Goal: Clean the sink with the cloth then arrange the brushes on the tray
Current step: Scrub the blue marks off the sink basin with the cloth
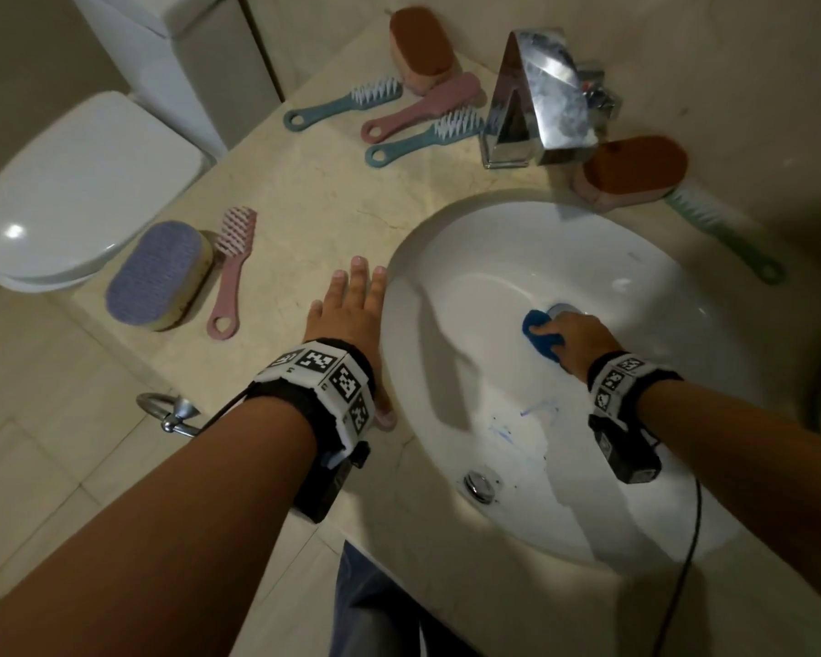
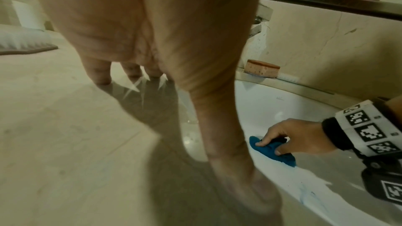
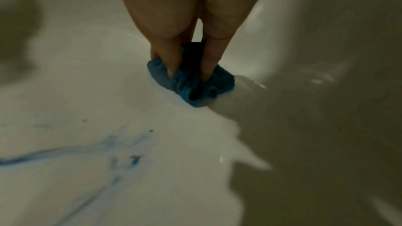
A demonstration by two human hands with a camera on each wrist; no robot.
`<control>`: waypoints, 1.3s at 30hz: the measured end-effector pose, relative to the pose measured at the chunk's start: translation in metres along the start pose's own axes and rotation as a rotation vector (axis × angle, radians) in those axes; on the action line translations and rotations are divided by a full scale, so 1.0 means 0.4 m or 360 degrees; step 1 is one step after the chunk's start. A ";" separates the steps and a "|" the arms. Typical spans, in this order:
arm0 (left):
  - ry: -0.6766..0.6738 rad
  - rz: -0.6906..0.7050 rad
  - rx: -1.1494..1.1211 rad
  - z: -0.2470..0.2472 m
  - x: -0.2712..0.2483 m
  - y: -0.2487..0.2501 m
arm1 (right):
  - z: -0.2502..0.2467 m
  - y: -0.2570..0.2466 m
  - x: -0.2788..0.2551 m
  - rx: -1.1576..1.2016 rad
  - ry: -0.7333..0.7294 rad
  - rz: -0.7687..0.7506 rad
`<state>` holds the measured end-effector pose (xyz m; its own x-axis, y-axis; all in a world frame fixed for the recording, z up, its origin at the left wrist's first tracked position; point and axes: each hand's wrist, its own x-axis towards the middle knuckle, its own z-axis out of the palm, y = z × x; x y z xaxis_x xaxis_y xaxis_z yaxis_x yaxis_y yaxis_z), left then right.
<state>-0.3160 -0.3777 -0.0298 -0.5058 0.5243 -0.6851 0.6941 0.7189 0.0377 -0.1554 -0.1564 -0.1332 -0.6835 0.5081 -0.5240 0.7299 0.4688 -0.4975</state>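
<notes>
My right hand (image 1: 567, 336) grips a bunched blue cloth (image 1: 539, 336) and presses it on the bottom of the white sink (image 1: 470, 277), close to the drain. The right wrist view shows my fingers (image 3: 172, 61) curled into the blue cloth (image 3: 189, 83), with blue smears (image 3: 121, 143) on the basin nearer me. My left hand (image 1: 351, 301) lies flat and open on the beige counter (image 1: 314, 192) beside the sink's left rim. Several brushes lie on the counter: a pink one (image 1: 231, 267) at the left, teal ones (image 1: 342, 104) and a pink one (image 1: 423, 111) near the chrome tap (image 1: 536, 97).
A purple sponge (image 1: 157, 275) lies by the left pink brush. Two orange sponges (image 1: 423, 47) (image 1: 631, 175) flank the tap, and a green brush (image 1: 726, 234) lies behind the sink at the right. A white toilet (image 1: 81, 182) stands left of the counter. An overflow fitting (image 1: 479, 486) sits in the near wall.
</notes>
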 end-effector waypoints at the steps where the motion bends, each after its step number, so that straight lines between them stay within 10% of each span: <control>1: 0.0002 0.0004 0.0002 -0.002 -0.001 0.000 | 0.001 0.004 -0.004 0.0013 0.0053 0.0049; 7: 0.0003 0.0005 -0.0026 -0.009 -0.010 0.003 | 0.047 0.080 -0.109 -0.0678 -0.0373 -0.0290; 12: -0.0003 -0.0002 -0.0012 -0.004 -0.007 0.003 | -0.051 0.110 -0.034 -0.0512 0.0004 0.0255; 19: 0.0000 -0.0013 -0.0016 -0.008 -0.009 0.005 | 0.025 0.115 -0.117 -0.0603 -0.0355 -0.0130; 39: 0.0015 -0.0002 0.0092 0.006 0.011 -0.001 | -0.051 0.113 -0.010 -0.0690 -0.0403 -0.0062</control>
<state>-0.3174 -0.3769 -0.0344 -0.5114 0.5280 -0.6780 0.7216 0.6923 -0.0052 -0.1196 -0.1227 -0.1397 -0.6514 0.3181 -0.6888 0.6029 0.7682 -0.2153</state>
